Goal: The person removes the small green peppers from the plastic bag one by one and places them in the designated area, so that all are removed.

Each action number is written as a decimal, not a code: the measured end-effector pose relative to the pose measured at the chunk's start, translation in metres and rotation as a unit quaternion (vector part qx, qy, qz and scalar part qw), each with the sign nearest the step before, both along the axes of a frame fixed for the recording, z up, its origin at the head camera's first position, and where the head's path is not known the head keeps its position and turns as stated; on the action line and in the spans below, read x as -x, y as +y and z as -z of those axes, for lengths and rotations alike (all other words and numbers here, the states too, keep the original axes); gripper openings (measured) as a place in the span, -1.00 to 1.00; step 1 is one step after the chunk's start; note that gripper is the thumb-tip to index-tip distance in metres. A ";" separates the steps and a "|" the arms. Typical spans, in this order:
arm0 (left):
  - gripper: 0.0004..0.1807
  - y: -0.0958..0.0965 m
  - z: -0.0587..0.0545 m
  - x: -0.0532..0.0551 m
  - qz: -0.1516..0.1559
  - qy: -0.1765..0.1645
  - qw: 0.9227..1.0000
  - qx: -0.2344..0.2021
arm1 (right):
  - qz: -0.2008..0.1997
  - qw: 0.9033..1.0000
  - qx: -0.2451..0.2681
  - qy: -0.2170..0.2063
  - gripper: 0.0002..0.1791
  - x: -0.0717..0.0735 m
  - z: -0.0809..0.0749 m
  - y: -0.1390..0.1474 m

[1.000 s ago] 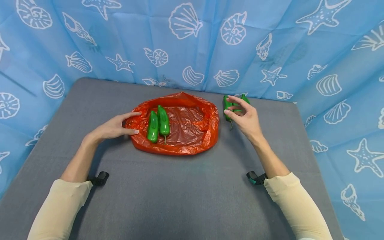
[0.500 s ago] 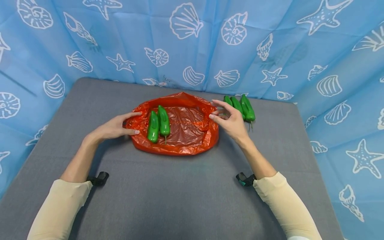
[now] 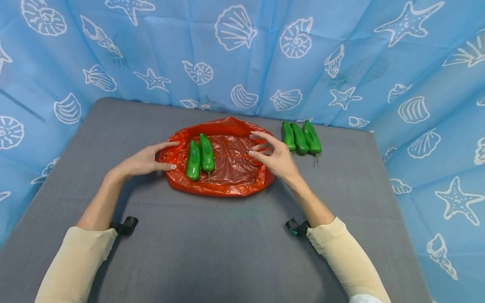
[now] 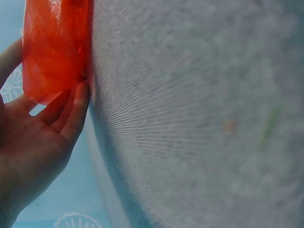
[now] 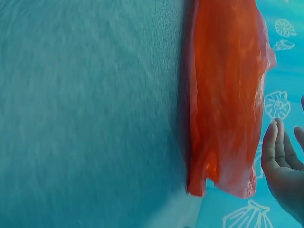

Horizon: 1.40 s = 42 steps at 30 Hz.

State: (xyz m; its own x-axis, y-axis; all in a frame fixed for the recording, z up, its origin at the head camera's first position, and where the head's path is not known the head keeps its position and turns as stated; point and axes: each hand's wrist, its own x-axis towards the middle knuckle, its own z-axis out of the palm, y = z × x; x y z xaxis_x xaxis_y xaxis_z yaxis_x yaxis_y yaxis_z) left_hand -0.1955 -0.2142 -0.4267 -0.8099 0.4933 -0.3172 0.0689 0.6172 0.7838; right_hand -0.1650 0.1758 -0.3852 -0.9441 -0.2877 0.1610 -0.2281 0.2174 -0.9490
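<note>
A red plastic bag lies on the grey table with its mouth spread wide. Two green peppers lie side by side at the left inside it. My left hand holds the bag's left rim, with thumb and index finger over the edge; in the left wrist view the other fingers rest against the outside of the bag. Over the bag's right end hovers my right hand, fingers apart and holding nothing. In the right wrist view, that hand is beside the bag's upper edge.
Three more green peppers lie in a row on the table, right of the bag near the back edge. A blue curtain with white shell prints hangs behind the table and along its sides.
My right hand has moved left, from over the peppers on the table to above the bag's right end, uncovering all three peppers. The left hand and the bag have stayed put.
</note>
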 end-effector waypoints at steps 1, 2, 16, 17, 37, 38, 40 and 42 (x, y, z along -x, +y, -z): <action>-0.12 0.001 0.000 0.000 0.002 0.000 1.000 -0.002 | -0.002 1.000 0.000 -0.004 -0.42 0.001 0.005 0.000; -0.12 0.001 0.000 0.001 0.004 0.000 1.000 -0.004 | -0.005 1.000 0.001 -0.009 -0.41 0.003 0.010 -0.001; -0.13 0.000 0.002 0.000 0.011 0.010 1.000 -0.002 | -0.040 0.998 -0.007 -0.037 -0.36 0.011 0.028 -0.025; -0.13 0.000 0.002 -0.001 0.011 0.011 1.000 -0.002 | -0.043 0.998 -0.013 -0.038 -0.36 0.012 0.028 -0.026; -0.13 -0.002 0.001 -0.001 0.011 0.009 1.000 -0.004 | -0.053 0.990 -0.124 -0.048 -0.29 0.016 0.032 -0.061; -0.13 -0.001 0.000 -0.001 0.012 0.008 1.000 -0.003 | -0.055 0.989 -0.128 -0.047 -0.29 0.016 0.033 -0.062; -0.13 0.000 -0.001 -0.001 0.013 0.006 1.000 -0.004 | -0.058 0.988 -0.136 -0.048 -0.28 0.017 0.034 -0.065; -0.14 0.002 -0.002 0.001 0.016 0.011 1.000 -0.001 | -0.060 0.987 -0.143 -0.047 -0.27 0.018 0.034 -0.068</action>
State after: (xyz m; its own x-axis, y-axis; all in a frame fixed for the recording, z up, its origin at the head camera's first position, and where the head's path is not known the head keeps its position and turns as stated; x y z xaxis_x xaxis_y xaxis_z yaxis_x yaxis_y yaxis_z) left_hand -0.1961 -0.2125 -0.4247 -0.8002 0.5199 -0.2991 0.1055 0.6130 0.7830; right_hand -0.1834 0.1079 -0.4194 -0.9075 -0.4189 -0.0300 -0.1818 0.4563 -0.8711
